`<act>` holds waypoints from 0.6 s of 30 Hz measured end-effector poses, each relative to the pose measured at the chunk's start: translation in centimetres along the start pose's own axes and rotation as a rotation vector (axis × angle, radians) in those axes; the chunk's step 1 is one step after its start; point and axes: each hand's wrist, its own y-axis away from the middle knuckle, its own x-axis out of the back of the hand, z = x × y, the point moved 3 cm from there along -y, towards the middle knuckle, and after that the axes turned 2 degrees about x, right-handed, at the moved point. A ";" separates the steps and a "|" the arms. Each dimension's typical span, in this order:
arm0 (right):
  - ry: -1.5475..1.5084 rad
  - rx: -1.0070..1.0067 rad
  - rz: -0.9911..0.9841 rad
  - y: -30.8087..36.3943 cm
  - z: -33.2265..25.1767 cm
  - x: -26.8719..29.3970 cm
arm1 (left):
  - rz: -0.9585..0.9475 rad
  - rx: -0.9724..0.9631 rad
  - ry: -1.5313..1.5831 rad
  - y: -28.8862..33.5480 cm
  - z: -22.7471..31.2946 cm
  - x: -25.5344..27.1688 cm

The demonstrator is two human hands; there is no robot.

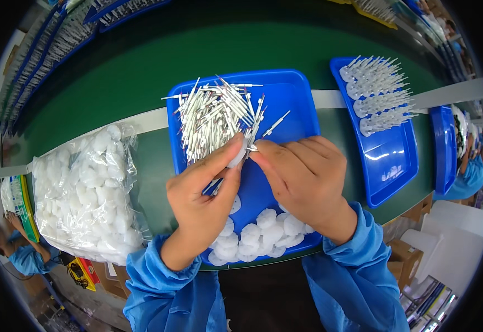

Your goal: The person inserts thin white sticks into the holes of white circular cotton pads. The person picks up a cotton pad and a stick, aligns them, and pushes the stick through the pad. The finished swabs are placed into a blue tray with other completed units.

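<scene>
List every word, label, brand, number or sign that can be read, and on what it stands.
No text can be read.
White disc in the left hand: none visible.
Middle blue tray: none visible.
Clear bag: none visible.
Cardboard box, lower right: any marking too small.

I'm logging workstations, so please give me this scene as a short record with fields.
Left hand: holds a white disc between thumb and fingers
Right hand: fingertips pinched on a small white piece at the disc
Middle tray: blue; heap of thin white sticks at far left, loose white discs along near edge
Right tray: blue; discs with sticks standing out in its far part
Left side: clear bag full of white rounded pieces
Surface: green bench
</scene>
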 end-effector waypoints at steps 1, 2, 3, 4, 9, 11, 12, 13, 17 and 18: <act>-0.005 0.022 0.022 0.1 0.1 -0.3 | 0.001 0.018 -0.005 0.1 0.1 -0.1; -0.009 0.045 0.044 0.2 0.2 -0.4 | 0.001 0.036 -0.010 0.2 0.2 -0.1; 0.001 0.040 0.033 0.2 0.2 -0.6 | 0.001 0.054 -0.014 0.3 0.3 -0.2; 0.006 0.035 0.023 0.1 0.0 -0.8 | -0.003 0.055 -0.018 0.4 0.2 -0.1; -0.069 -0.041 -0.013 0.3 0.3 -0.6 | -0.020 0.018 0.157 -0.2 -0.6 -0.2; -0.147 -0.133 -0.048 0.5 0.8 -0.1 | -0.029 0.106 0.296 -0.9 -0.2 -0.4; -0.203 -0.175 -0.085 0.8 1.1 0.0 | -0.052 0.140 0.290 -1.0 -0.5 -0.3; -0.259 -0.217 -0.120 1.1 1.3 0.0 | -0.074 0.180 0.283 -0.9 -0.8 -0.2; -0.433 -0.212 -0.085 0.2 2.1 0.0 | -0.076 -0.006 0.061 -1.1 -0.4 0.3; -0.492 -0.225 -0.082 0.0 2.3 0.0 | -0.076 -0.052 -0.004 -1.1 -0.1 0.4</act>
